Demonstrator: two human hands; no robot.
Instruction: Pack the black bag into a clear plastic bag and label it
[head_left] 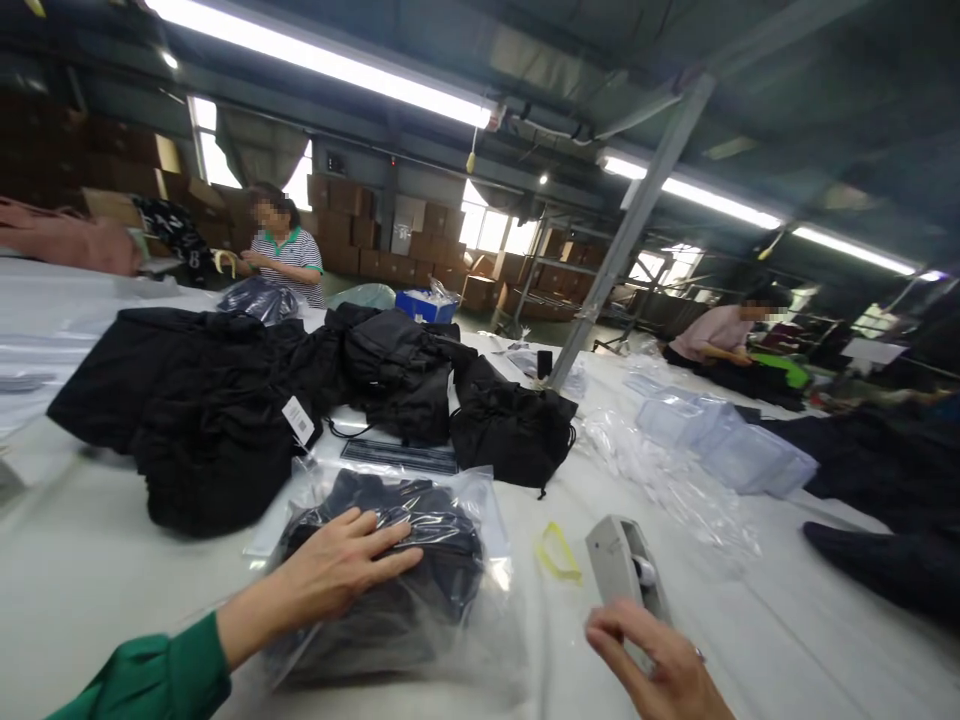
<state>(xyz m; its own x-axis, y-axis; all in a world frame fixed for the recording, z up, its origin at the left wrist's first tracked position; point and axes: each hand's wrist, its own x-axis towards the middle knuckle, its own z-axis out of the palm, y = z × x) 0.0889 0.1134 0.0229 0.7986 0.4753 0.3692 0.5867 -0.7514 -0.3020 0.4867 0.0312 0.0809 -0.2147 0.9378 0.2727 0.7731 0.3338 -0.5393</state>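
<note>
While left hand (341,572) lies flat, fingers spread open, on the bagged garment (442,565) near the table (90,590) edge, right hand (664,670) curls its fingers around the lower end of a grey dispenser (622,560) just right of it. One garment looks bagged, its mouth seemingly not yet sealed; the black pile (210,430) behind lies unbagged, clear bags (720,440) stacked far right

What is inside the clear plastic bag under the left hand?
A folded black garment fills the clear plastic bag. The left hand covers part of it; its underside is hidden.
</note>
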